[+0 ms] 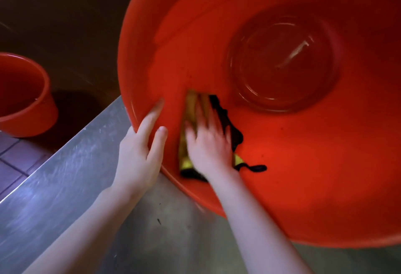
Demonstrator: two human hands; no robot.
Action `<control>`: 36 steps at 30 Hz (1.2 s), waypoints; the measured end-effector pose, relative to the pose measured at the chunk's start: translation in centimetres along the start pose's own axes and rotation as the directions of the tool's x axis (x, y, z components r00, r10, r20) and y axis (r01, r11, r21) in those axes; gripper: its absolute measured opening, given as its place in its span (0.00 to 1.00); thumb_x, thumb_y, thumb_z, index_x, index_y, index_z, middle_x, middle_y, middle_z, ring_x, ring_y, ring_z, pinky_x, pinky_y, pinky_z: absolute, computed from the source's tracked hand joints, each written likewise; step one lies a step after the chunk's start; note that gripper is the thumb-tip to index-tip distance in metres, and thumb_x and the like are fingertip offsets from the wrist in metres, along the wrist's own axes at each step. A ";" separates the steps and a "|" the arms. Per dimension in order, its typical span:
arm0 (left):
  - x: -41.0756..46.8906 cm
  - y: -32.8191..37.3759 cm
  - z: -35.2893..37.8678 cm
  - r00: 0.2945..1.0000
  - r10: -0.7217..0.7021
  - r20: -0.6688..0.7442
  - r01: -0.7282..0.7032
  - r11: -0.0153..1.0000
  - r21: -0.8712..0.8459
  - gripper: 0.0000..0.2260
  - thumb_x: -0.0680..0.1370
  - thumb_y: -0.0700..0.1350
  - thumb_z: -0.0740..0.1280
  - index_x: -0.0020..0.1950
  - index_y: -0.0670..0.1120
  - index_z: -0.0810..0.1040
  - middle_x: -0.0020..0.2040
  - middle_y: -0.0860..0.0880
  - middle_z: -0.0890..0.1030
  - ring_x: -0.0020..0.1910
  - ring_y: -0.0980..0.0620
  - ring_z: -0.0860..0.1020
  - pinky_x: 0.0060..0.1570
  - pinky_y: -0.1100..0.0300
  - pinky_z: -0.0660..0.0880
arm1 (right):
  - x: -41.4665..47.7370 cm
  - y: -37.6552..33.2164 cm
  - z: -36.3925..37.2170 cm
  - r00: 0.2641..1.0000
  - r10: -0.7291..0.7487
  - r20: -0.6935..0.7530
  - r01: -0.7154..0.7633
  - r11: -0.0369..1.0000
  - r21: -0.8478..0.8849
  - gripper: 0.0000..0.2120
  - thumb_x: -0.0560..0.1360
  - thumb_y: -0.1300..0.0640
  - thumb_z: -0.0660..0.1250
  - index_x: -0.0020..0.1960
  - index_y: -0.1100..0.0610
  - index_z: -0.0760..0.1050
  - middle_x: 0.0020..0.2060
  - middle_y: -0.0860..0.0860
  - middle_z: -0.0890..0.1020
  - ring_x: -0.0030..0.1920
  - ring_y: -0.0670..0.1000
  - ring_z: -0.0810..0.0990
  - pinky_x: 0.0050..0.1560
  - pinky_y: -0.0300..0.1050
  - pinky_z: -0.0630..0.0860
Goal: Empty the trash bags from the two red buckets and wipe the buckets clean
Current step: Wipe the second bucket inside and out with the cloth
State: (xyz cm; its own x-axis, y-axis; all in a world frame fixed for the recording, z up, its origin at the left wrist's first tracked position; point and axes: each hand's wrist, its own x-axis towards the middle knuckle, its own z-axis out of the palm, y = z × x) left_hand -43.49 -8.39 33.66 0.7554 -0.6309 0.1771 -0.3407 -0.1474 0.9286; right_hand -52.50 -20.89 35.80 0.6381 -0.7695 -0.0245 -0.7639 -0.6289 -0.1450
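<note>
A large red bucket (pixel 303 143) fills the right of the head view, tilted with its mouth toward me and its round bottom visible. My left hand (pixel 141 150) grips its near rim, fingers curled inside. My right hand (pixel 208 141) is inside the bucket, blurred, pressing a yellow and black cloth (pixel 189 109) flat against the inner wall. A second red bucket (pixel 23 96) stands upright on the floor at the far left, with no bag seen in it.
A stainless steel counter (pixel 71 178) runs diagonally under my arms, its edge toward the left. Beyond it lies a dark floor (pixel 65 24) and purple-tinted tiles (pixel 13 161) at lower left. Small dark specks sit on the counter.
</note>
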 end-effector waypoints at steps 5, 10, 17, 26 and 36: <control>-0.1 1.1 -0.8 0.994 -0.043 0.104 0.049 0.997 -0.053 0.19 0.81 0.59 0.57 0.72 0.71 0.61 0.70 0.62 0.68 0.63 0.73 0.65 0.61 0.71 0.63 | 8.8 3.1 -1.1 0.925 0.363 0.110 -0.375 0.919 0.119 0.26 0.82 0.41 0.43 0.78 0.42 0.42 0.79 0.43 0.45 0.78 0.49 0.47 0.74 0.65 0.43; 3.4 4.2 -3.7 0.993 -0.033 0.112 -0.042 0.793 0.608 0.25 0.76 0.69 0.48 0.74 0.71 0.51 0.70 0.37 0.68 0.69 0.36 0.65 0.66 0.43 0.66 | 8.7 4.9 -0.9 0.963 0.224 0.149 -0.233 0.971 0.045 0.27 0.82 0.43 0.43 0.78 0.42 0.39 0.78 0.41 0.43 0.78 0.48 0.44 0.73 0.67 0.43; 5.2 5.9 -4.7 0.909 0.408 0.087 -0.408 0.825 0.390 0.26 0.78 0.44 0.67 0.74 0.59 0.65 0.64 0.41 0.69 0.52 0.41 0.75 0.51 0.55 0.73 | 4.8 9.6 -1.6 0.957 0.233 0.171 -0.208 0.966 -0.153 0.26 0.82 0.42 0.43 0.77 0.39 0.40 0.78 0.40 0.43 0.78 0.49 0.46 0.74 0.64 0.43; -1.5 2.4 1.3 0.999 0.009 -0.038 -0.005 0.995 0.104 0.24 0.78 0.51 0.62 0.72 0.67 0.61 0.65 0.50 0.74 0.57 0.55 0.73 0.55 0.58 0.67 | -2.0 5.2 -2.4 0.955 -0.258 0.143 0.277 0.952 -0.133 0.27 0.81 0.45 0.49 0.78 0.41 0.45 0.78 0.41 0.46 0.77 0.50 0.53 0.74 0.58 0.56; -2.1 0.9 1.7 0.998 -0.059 0.006 0.059 0.996 -0.059 0.19 0.80 0.58 0.59 0.70 0.71 0.62 0.63 0.68 0.71 0.59 0.73 0.71 0.54 0.75 0.66 | 4.3 5.6 -1.3 0.957 0.257 0.132 -0.259 0.966 -0.009 0.26 0.82 0.42 0.45 0.78 0.41 0.41 0.78 0.39 0.43 0.78 0.48 0.46 0.74 0.65 0.46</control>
State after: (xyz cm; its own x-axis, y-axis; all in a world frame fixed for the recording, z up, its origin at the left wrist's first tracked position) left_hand -46.38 -8.47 33.61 0.7707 -0.6257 0.1202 -0.2617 -0.1390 0.9551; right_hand -54.20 -27.84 36.19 0.4269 -0.8838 -0.1916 -0.9037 -0.4096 -0.1245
